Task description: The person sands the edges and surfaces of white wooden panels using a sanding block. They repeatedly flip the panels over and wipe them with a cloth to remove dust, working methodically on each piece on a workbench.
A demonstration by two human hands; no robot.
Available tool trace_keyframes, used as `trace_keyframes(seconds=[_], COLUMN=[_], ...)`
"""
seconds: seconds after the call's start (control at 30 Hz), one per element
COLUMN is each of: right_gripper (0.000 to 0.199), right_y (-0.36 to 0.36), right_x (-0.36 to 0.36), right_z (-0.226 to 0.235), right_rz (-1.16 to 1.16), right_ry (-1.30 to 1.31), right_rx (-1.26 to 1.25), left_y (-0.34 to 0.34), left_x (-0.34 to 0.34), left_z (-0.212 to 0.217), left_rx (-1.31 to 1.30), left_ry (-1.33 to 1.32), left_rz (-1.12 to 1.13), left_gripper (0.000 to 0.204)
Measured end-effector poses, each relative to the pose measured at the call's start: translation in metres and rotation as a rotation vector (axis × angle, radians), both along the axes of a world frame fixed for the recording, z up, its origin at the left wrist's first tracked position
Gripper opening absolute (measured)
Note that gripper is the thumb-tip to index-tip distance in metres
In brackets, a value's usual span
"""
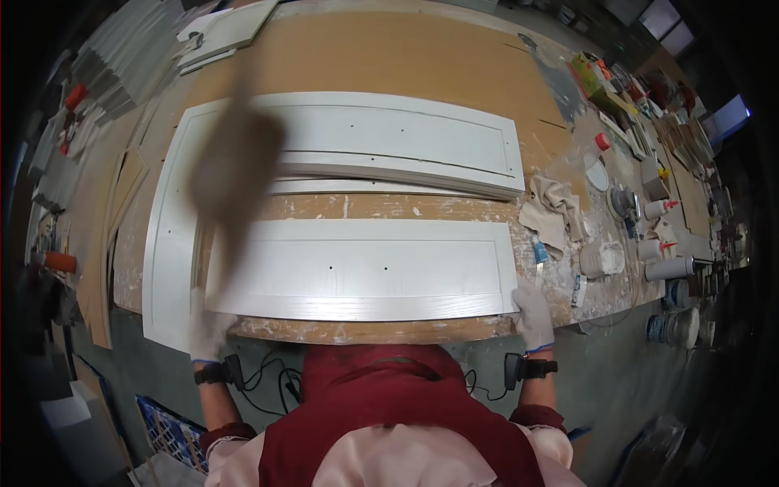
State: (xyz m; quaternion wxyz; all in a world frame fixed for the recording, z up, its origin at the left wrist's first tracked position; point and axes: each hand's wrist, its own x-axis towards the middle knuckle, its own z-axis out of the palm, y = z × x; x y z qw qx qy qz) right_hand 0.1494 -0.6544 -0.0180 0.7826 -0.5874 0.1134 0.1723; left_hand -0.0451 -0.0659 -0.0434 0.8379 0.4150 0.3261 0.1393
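Observation:
A white framed panel (365,272) with two small dark holes lies flat along the near edge of the workbench. My right hand (533,318), in a white glove, grips its near right corner. My left hand (213,331), gloved too, holds the near left corner, its fingers partly hidden. Beyond lies a stack of longer white panels (406,134), with another long white panel (166,235) reaching toward me at the left. A blurred brown shape (237,162) close to the camera covers part of the panels; what it is I cannot make out.
Right of the panels on the paint-spattered workbench (349,331) lie a crumpled beige cloth (553,213), a blue-capped tube (540,250), a white tub (602,260) and a sander (623,204). Bottles stand farther right. Board offcuts (105,235) lean at left; black cables (284,381) hang below.

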Motion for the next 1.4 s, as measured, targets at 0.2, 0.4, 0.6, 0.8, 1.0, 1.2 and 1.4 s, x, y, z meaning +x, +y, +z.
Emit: trace_keyframes(seconds=[0.2,0.4,0.6,0.8,1.0,1.2,1.4], right_gripper=[0.036,0.048,0.051,0.052,0.059,0.046,0.035], right_y=[-0.012,0.004,0.0,0.011,-0.001,-0.009,-0.001], right_x=[0.009,0.004,0.003,0.003,0.004,0.02,0.046], right_z=[-0.014,-0.019,-0.029,-0.011,-0.024,-0.018,0.106], right_rz=[0.044,0.113,0.099,0.068,0.023,-0.153,0.014], right_ry=[-0.27,-0.274,-0.192,-0.097,-0.198,-0.413,-0.074], right_rx=[-1.102,-1.524,-1.551,-1.573,-1.528,-1.075,-0.528], left_y=[-0.027,0.035,0.001,0.004,-0.006,0.007,0.048], left_x=[0.024,-0.019,0.0,-0.008,0.006,0.015,0.024], left_z=[0.033,-0.031,0.01,-0.002,0.01,0.026,0.087], left_rx=[0.391,0.644,0.411,0.411,0.374,0.371,0.615], left_ry=[0.202,0.503,0.478,0.388,0.389,0.417,0.344], left_rz=[0.167,-0.261,-0.199,-0.112,-0.119,-0.081,-0.058], left_gripper=[0.034,0.036,0.035,0.034,0.035,0.035,0.057])
